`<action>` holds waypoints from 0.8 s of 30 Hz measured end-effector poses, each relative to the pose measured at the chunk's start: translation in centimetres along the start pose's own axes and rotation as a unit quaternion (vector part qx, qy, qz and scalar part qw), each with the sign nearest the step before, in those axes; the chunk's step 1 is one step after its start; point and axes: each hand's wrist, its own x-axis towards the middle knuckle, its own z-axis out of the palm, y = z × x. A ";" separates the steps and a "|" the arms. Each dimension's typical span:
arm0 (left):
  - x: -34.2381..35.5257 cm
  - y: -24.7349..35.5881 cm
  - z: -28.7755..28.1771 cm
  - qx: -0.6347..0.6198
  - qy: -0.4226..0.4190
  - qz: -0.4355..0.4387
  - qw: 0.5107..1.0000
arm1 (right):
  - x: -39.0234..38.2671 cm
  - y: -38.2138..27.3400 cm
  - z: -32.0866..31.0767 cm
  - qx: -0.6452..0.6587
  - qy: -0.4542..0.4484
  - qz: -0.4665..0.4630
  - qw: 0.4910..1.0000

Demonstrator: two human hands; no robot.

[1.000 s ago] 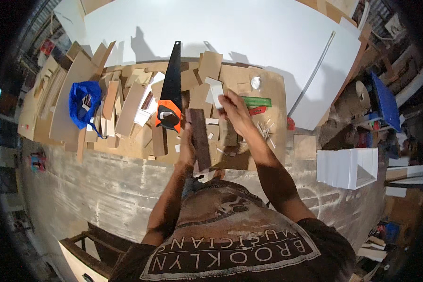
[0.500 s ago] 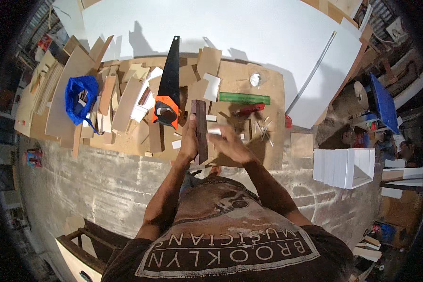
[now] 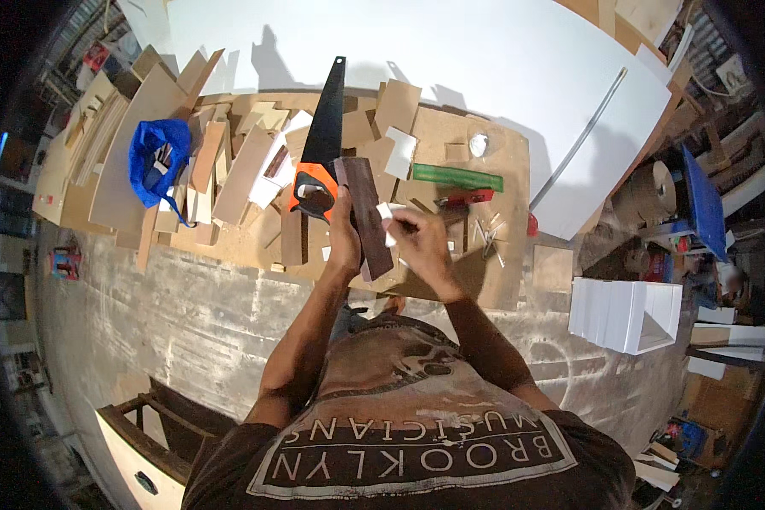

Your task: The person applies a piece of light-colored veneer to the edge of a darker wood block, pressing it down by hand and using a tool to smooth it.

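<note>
Two hands busy over the workbench (image 3: 510, 161), and here's the shift: my left hand (image 3: 344, 240) has just rolled the dark brown block (image 3: 364, 217), so it leans more and shows a wider face than it did half a second ago. I've got that block gripped along its left side, fingers partly hidden, thumb side up, and it's hanging over the middle of the bench's near edge. Over comes my right hand (image 3: 425, 245), no longer a blur, fingertips narrow and pinching what looks like a small white piece (image 3: 389, 239) just right of the block! Whether piece and block touch, I cannot tell. What does that change mean? The broad face and the white piece now sit side by side, one hand steadying, the other doing the fine work.

Around me, the orange-handled handsaw (image 3: 325, 127) points its blade at the far edge, its handle close by the block's upper end. Toward the right edge lie a green strip (image 3: 457, 177) and a red-handled tool (image 3: 467, 198); a blue bag (image 3: 144, 183) sits out left.
</note>
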 end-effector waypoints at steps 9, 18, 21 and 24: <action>-1.5 -2.9 1.3 0.073 -0.032 0.078 0.994 | 1.4 0.4 0.9 -0.155 0.171 -0.141 0.963; -1.6 -2.2 0.7 0.206 -0.025 0.146 0.967 | 1.7 -1.1 2.9 -0.076 0.115 -0.089 0.986; -0.2 -2.0 -0.3 0.116 -0.036 0.175 0.977 | 2.0 -1.2 4.2 -0.023 0.103 -0.137 0.985; -0.1 -1.8 -1.2 0.059 -0.037 0.098 0.993 | 2.1 -0.4 3.9 0.070 0.065 -0.090 0.991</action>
